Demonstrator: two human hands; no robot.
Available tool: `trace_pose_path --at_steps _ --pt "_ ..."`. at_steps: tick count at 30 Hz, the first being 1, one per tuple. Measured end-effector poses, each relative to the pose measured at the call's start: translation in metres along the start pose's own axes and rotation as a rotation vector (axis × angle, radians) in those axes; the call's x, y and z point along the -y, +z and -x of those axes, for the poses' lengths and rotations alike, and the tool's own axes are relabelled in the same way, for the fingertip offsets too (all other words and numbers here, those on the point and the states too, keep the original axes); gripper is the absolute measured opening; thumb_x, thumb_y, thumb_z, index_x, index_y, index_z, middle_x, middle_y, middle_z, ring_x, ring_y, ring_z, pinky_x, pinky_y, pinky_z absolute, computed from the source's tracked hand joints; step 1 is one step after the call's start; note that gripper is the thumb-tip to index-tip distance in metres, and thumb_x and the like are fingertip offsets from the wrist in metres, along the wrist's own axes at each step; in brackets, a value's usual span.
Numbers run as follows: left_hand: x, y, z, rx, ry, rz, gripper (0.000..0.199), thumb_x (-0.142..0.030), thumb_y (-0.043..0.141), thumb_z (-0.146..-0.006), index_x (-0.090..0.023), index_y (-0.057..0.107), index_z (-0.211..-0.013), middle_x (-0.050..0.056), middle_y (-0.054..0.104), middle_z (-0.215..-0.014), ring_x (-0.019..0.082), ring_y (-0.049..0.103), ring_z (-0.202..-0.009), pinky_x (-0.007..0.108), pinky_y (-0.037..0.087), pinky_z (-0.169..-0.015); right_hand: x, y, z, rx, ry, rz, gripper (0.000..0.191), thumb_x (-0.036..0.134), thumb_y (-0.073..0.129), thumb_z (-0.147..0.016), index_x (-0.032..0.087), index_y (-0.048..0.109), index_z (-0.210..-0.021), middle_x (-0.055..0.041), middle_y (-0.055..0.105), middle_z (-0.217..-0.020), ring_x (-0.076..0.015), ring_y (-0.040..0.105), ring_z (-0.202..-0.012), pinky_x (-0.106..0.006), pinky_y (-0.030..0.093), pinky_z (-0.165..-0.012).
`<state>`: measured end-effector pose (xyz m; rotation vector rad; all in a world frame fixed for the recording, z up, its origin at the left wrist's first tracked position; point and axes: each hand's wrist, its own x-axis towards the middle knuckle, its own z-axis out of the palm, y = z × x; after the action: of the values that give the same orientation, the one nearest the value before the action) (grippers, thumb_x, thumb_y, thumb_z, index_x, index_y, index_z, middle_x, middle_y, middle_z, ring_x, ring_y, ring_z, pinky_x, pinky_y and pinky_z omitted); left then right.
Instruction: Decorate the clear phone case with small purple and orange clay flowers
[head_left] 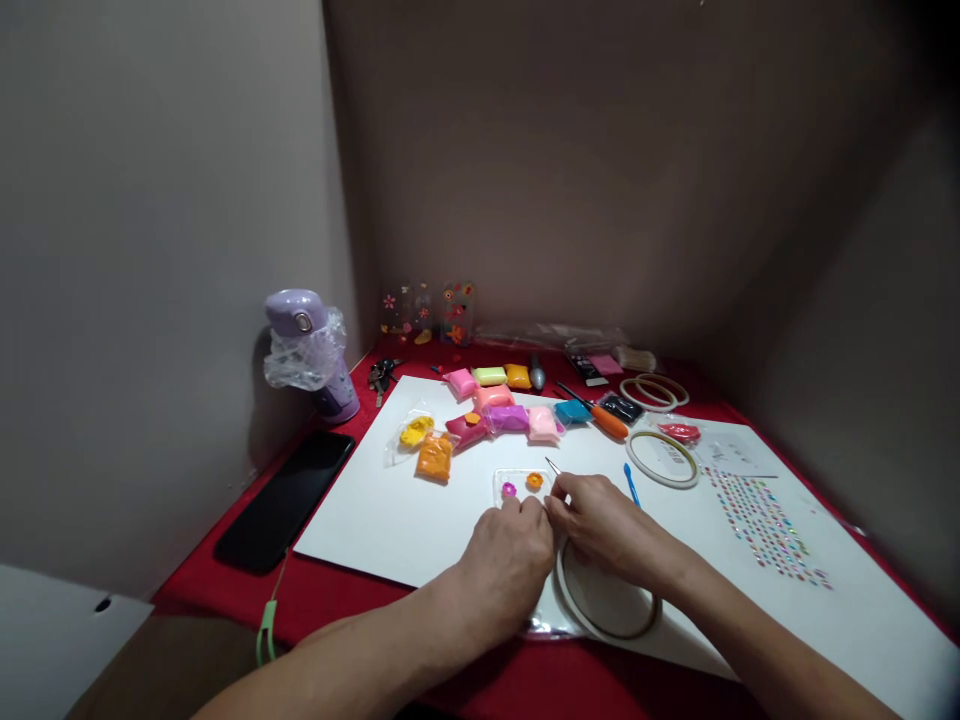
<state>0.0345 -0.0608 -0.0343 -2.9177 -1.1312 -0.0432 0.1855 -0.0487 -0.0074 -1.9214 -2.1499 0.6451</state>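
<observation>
My left hand point(514, 560) is closed, knuckles up, at the near edge of a small clear plastic piece point(498, 478). What its fingers hold is hidden. On the clear piece sit a small purple flower shape point(509, 489) and an orange one point(534, 480). Close beside it, my right hand point(600, 520) pinches a thin tool with a pointed metal tip point(553, 466), which points up and to the left. The two hands meet at the fingers. Under the right hand lies a pale ring point(568, 598), partly covered by that hand.
Several packets of coloured clay point(510, 417) lie beyond the hands on a white board point(375, 500). A blue tool point(631, 484), an orange-handled tool point(609, 422), another ring point(694, 478) and rhinestone stickers point(765, 530) are rightward. A phone point(285, 500) and purple bottle point(341, 395) stay left.
</observation>
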Motion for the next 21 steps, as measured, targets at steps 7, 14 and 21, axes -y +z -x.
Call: trace_pose_path --at_steps 7,14,21 --pt "0.001 -0.001 0.0 -0.019 0.014 0.003 0.026 -0.003 0.043 -0.081 -0.008 0.056 -0.104 0.011 0.059 -0.093 0.025 0.056 -0.079 0.037 0.054 -0.06 -0.001 0.003 0.002 -0.011 0.01 0.008 0.025 0.026 0.041 -0.089 0.016 0.059 -0.075 -0.0039 0.061 -0.058 -0.0126 0.052 -0.047 -0.025 0.026 -0.051" --pt "0.001 -0.001 0.001 -0.036 -0.003 0.003 0.026 -0.001 0.043 -0.079 -0.009 0.056 -0.099 0.011 0.059 -0.091 0.025 0.056 -0.078 0.037 0.054 -0.058 -0.01 0.003 0.003 -0.046 0.032 -0.015 0.018 0.027 0.043 -0.089 0.015 0.055 -0.096 -0.0031 0.062 -0.062 -0.0127 0.052 -0.048 -0.024 0.028 -0.051" --pt "0.0 -0.004 0.001 -0.024 -0.007 0.006 0.027 0.0 0.043 -0.076 -0.01 0.055 -0.098 0.011 0.058 -0.09 0.026 0.056 -0.078 0.037 0.053 -0.057 -0.01 -0.008 0.006 -0.009 0.066 0.042 0.026 0.032 0.044 -0.089 0.017 0.062 -0.077 -0.0039 0.063 -0.06 -0.0134 0.054 -0.05 -0.024 0.028 -0.052"
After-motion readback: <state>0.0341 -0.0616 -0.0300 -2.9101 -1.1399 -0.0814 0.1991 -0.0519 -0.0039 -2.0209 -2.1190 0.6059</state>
